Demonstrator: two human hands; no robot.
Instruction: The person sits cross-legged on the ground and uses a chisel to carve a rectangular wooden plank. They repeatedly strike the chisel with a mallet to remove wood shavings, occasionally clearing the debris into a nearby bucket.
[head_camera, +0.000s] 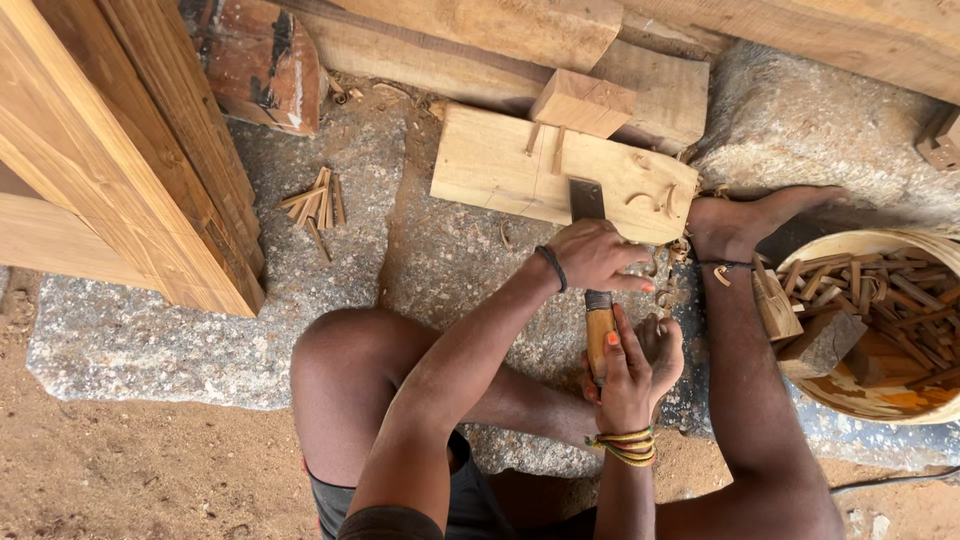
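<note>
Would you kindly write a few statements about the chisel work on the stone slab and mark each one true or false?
1. The right hand grips the yellow chisel handle. True.
2. The left hand rests near the chisel blade on the wooden block. True.
3. The basket at the right is empty. False: it holds wood sticks and offcuts.
4. A foot presses against the block's end. True.
5. The small pile of wood slivers lies on bare soil. False: it lies on the stone slab.
</note>
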